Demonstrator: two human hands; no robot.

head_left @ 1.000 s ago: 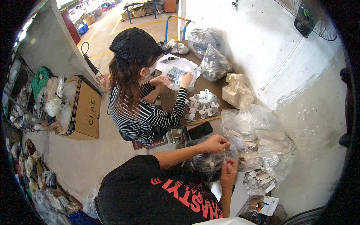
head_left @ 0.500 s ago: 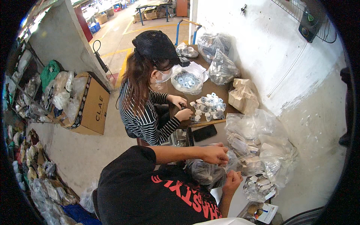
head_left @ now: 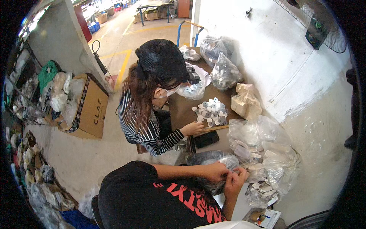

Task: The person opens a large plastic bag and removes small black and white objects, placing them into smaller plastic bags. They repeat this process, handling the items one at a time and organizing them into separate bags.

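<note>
A clear plastic bag (head_left: 207, 157) with dark contents lies in front of me, partly under my left forearm. My left hand (head_left: 216, 171) is closed on its gathered film. Close against it, my right hand (head_left: 235, 181) pinches the same film, fingers bent. What exactly the fingertips do there is too small to tell. Just beyond the bag, a black phone (head_left: 206, 139) lies flat. To the right of my hands are clear bags of pale pieces (head_left: 280, 162).
Across the table a co-worker (head_left: 150, 103) in a striped top reaches to a pile of white and grey flat pieces (head_left: 211, 111). Filled bags (head_left: 225, 72) stand by the wall. A cardboard box (head_left: 89, 108) and stuffed shelves are at left; a wall fan (head_left: 318, 30) hangs upper right.
My left hand has come down and in beside my right hand, both still on the bag. The co-worker has leaned forward, with one hand moved to the pile's edge.
</note>
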